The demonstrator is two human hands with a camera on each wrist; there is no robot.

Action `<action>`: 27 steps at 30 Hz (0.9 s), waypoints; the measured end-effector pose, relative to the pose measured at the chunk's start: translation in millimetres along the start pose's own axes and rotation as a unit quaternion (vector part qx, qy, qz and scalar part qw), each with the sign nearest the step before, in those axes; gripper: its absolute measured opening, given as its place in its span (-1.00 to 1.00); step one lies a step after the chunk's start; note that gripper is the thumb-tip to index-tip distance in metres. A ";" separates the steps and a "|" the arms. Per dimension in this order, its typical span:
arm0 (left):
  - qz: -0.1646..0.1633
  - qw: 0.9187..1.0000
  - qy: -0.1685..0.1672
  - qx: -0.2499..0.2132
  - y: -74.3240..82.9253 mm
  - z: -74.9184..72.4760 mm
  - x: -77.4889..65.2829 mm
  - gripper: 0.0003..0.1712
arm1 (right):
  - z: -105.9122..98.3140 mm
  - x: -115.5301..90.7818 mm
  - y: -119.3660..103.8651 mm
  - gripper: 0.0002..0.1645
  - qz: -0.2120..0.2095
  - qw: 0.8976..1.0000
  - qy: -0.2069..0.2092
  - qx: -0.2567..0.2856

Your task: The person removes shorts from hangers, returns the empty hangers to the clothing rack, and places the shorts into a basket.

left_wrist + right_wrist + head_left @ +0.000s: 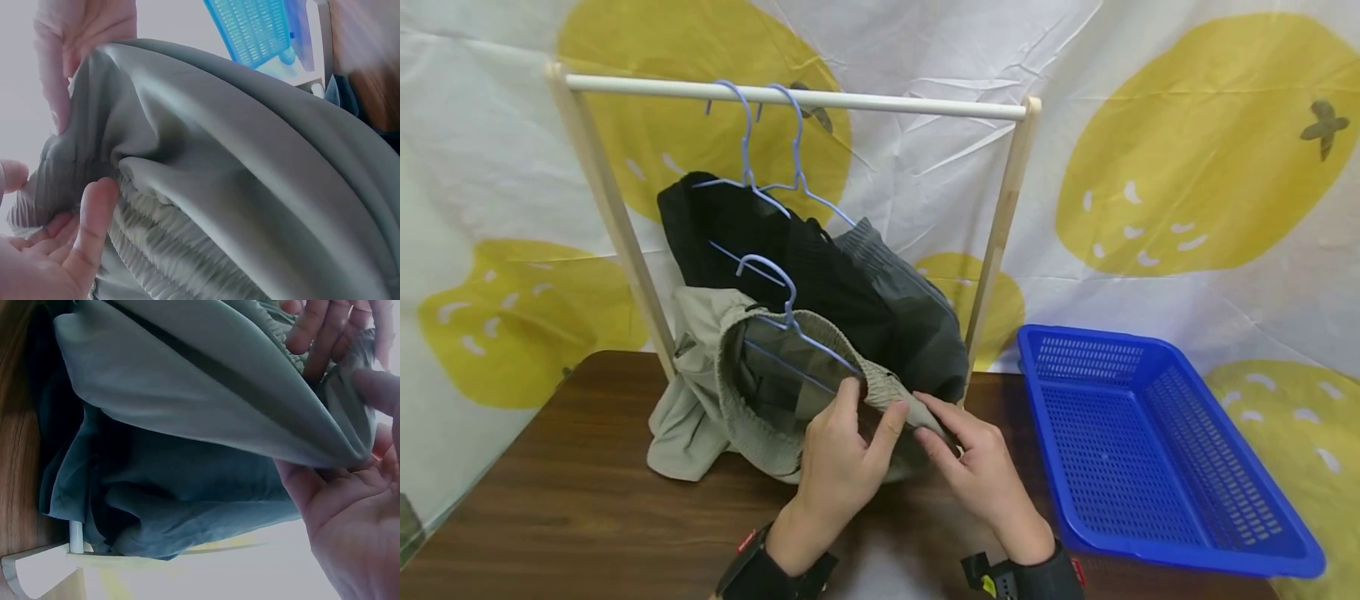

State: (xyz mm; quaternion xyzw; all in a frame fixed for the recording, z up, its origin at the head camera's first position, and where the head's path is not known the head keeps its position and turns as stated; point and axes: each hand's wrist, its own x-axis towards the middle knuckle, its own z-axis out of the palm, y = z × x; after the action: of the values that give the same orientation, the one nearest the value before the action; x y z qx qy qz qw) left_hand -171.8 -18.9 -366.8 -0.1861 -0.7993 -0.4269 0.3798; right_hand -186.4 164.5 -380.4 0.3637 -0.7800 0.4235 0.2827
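Observation:
Beige-grey pants [688, 437] with a gathered elastic waistband lie on the table in the head view, their waist opening facing up. A lavender hanger [823, 350] sits inside that opening, its hook sticking up free of the rail. My left hand [844, 458] holds the waistband beside the hanger's right end, fingers partly hidden by cloth. To its right, my right hand [981, 467] pinches the waistband's right edge between thumb and fingers. The pants' folds [250, 131] fill much of the left wrist view. The right wrist view shows the cloth [206, 394] drawn toward both hands.
Behind the pants stands a rack with a white rail [887, 102] and wooden posts. Black pants [820, 267] and dark grey pants [925, 308] hang there on lavender hangers. At the right, a blue plastic basket [1052, 475] rests on the brown table [565, 492].

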 end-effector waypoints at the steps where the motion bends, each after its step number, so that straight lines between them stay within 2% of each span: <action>1: -0.001 1.000 -0.008 -0.009 0.6 0.5 -0.6 -0.54 | -0.6 0.2 0.1 -0.62 -0.002 1.000 0.005 -0.009; 4: -0.004 0.999 -0.031 -0.037 1.6 2.3 -2.2 -0.65 | -2.1 0.8 0.2 -0.63 -0.009 0.999 0.020 -0.029; 9: 0.006 0.996 -0.065 -0.066 1.5 5.1 -4.3 -0.63 | -2.8 1.0 -0.6 -0.73 -0.009 0.995 0.057 -0.076; 15: 0.015 0.993 -0.101 -0.061 2.5 4.8 -5.5 -0.62 | -4.0 0.2 1.2 -0.78 0.011 0.986 0.104 -0.127; 21: 0.048 0.994 -0.091 -0.036 4.9 -4.4 -1.1 -0.65 | -8.5 -0.1 3.3 -0.83 0.027 0.979 0.129 -0.153; 27: 0.081 0.994 -0.058 -0.047 4.5 -23.2 9.6 -0.63 | -18.9 2.1 1.8 -0.83 0.034 0.974 0.145 -0.170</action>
State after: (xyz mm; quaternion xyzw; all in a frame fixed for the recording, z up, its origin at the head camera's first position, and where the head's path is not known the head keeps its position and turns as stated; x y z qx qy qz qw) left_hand -164.8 -35.8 -348.9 -0.2922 -0.7813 -0.4206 0.3569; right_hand -186.5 180.9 -370.5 0.2187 -0.8033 0.3425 0.4354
